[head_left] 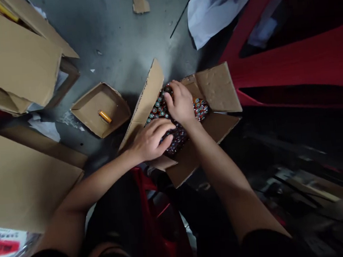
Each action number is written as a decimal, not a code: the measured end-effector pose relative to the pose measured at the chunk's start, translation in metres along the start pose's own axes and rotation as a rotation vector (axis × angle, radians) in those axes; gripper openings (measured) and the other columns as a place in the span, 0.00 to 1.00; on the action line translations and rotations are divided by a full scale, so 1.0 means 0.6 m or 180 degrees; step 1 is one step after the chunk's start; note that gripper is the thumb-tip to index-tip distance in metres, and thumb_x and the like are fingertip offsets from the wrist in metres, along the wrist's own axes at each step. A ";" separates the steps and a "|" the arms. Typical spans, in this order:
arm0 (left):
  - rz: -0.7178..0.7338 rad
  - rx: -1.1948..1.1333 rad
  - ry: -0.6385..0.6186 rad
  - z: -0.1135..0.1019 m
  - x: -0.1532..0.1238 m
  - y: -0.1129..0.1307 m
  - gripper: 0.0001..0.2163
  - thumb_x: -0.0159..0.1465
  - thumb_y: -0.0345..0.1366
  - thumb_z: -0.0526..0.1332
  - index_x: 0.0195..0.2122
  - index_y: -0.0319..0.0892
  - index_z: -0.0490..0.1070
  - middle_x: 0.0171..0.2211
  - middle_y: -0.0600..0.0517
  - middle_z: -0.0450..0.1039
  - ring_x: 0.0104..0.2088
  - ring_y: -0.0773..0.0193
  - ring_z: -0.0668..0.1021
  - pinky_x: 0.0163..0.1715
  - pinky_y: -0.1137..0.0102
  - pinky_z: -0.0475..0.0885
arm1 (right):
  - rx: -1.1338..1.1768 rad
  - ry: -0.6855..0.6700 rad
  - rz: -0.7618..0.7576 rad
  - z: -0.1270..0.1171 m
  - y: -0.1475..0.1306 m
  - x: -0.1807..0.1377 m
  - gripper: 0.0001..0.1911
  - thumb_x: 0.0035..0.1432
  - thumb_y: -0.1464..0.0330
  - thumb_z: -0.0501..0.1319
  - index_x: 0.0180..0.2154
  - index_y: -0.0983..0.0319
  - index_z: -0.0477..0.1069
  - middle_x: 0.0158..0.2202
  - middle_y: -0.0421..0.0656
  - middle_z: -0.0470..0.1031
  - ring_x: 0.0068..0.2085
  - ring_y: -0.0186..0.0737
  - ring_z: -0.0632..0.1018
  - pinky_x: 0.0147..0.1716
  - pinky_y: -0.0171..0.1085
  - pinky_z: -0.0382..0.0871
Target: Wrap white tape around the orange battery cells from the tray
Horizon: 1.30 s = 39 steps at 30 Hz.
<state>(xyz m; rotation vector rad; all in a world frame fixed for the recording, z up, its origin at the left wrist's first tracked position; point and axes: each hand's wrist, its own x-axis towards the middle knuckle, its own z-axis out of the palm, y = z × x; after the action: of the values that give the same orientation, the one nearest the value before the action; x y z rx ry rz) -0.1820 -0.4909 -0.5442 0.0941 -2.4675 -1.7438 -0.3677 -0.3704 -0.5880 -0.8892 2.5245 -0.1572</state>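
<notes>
Many small cylindrical batteries [158,104] fill an open cardboard box [219,88] in front of me, most with round ends facing up. Green-ringed ends show on the left side and orange ones on the right. My left hand [154,140] curves over the near left part of the batteries, thumb apart from the fingers. Farther in, my right hand [181,103] rests on the batteries, fingers bent down and thumb spread to the left. Its fingertips are partly hidden, and no lifted battery shows in either hand.
Left of the box, a shallow cardboard tray [118,103] holds one orange cylinder [105,116]. Large cartons [18,58] stand at the far left. A red plastic chair [289,68] and white cloth [215,8] are to the right. Cardboard scrap [140,1] lies on the floor.
</notes>
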 end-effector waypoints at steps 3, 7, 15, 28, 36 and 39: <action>-0.0314 0.0364 0.0379 0.063 0.048 -0.059 0.14 0.79 0.43 0.52 0.57 0.43 0.71 0.57 0.38 0.76 0.61 0.50 0.78 0.66 0.51 0.74 | -0.0248 -0.0176 0.0177 0.027 -0.038 0.037 0.37 0.80 0.51 0.33 0.76 0.61 0.56 0.74 0.60 0.66 0.72 0.62 0.70 0.70 0.62 0.62; -0.0508 0.0577 0.0346 0.098 0.046 -0.120 0.21 0.78 0.43 0.55 0.67 0.37 0.64 0.68 0.31 0.67 0.72 0.45 0.70 0.75 0.48 0.64 | -0.0353 -0.0310 0.0224 0.031 -0.039 0.047 0.39 0.80 0.47 0.33 0.74 0.63 0.59 0.70 0.63 0.69 0.68 0.66 0.73 0.67 0.65 0.62; -0.1125 0.0588 0.0304 0.166 0.035 -0.111 0.40 0.71 0.39 0.64 0.78 0.30 0.47 0.79 0.24 0.47 0.80 0.32 0.53 0.79 0.40 0.54 | -0.0523 -0.0506 -0.0232 -0.015 0.004 0.082 0.39 0.83 0.52 0.30 0.61 0.65 0.74 0.62 0.54 0.77 0.60 0.47 0.79 0.66 0.50 0.62; -0.1445 0.1167 -0.0130 0.162 0.121 -0.098 0.46 0.65 0.42 0.73 0.78 0.33 0.52 0.77 0.28 0.51 0.77 0.33 0.59 0.77 0.47 0.59 | 0.0248 -0.0922 -0.0470 -0.028 0.117 0.092 0.43 0.76 0.38 0.40 0.71 0.56 0.72 0.66 0.46 0.81 0.64 0.57 0.82 0.65 0.53 0.75; -0.1731 0.0938 -0.0279 0.137 0.110 -0.110 0.58 0.59 0.50 0.80 0.80 0.38 0.46 0.72 0.31 0.62 0.70 0.35 0.72 0.68 0.55 0.75 | -0.0045 -0.0910 -0.0800 -0.035 0.077 0.024 0.35 0.78 0.45 0.44 0.70 0.53 0.72 0.72 0.47 0.74 0.67 0.59 0.78 0.64 0.56 0.75; -0.1785 0.0947 -0.0365 0.134 0.120 -0.114 0.59 0.55 0.49 0.82 0.78 0.36 0.48 0.73 0.29 0.58 0.72 0.33 0.71 0.68 0.53 0.76 | -0.0250 -0.0963 -0.0581 -0.037 0.053 0.030 0.34 0.76 0.47 0.49 0.73 0.55 0.68 0.69 0.53 0.76 0.62 0.65 0.80 0.59 0.62 0.77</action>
<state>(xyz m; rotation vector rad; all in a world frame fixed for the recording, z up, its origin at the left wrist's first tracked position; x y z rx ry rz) -0.2654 -0.4470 -0.6311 0.8035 -2.9725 -1.5531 -0.4082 -0.3574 -0.5835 -1.0863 2.1824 0.0194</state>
